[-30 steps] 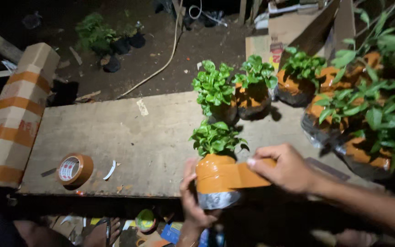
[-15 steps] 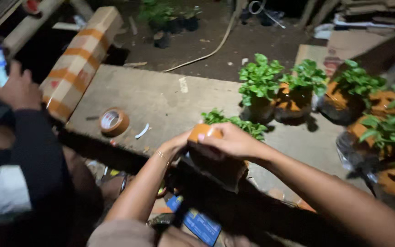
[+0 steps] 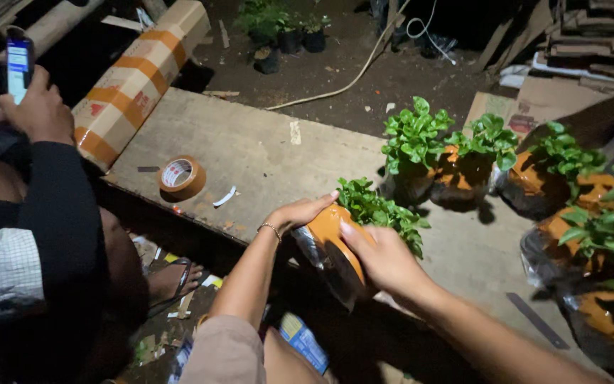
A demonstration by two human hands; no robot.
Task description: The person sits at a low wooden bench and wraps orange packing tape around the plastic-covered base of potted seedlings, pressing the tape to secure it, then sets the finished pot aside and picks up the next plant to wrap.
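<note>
My right hand (image 3: 386, 262) lies closest to me, fingers curled flat over the bottom end of a bagged seedling (image 3: 353, 235), a small leafy plant whose soil bag is wrapped in orange tape. My left hand (image 3: 300, 212) comes in from the other side, a thin bracelet at the wrist, its fingers bent over the top of the same orange wrap, so both hands are closed on the bag and it sits tipped over between them, leaves pointing away from me and to the right. The bag hangs at the near edge of the wooden board (image 3: 264, 153), its leaves lying over the wood.

To my left, another person sits just beside the board in a dark sleeve (image 3: 62, 206), with a foot in a sandal (image 3: 172, 281) on the littered ground, and a hand (image 3: 37, 110) raised around a lit phone (image 3: 19, 67).

On the board, well to the left of my hands, a roll of brown packing tape (image 3: 181, 176) lies flat, a small torn strip near it. Beyond the roll a long cardboard box (image 3: 140, 75) banded in orange tape leans across the board's far left corner.

To the right of my hands stand more wrapped seedlings (image 3: 456, 153) in a row, upright and touching one another. Farther off, on the dark soil, a pale hose (image 3: 349, 78) runs across, with a few small potted plants (image 3: 278, 28) behind it.
</note>
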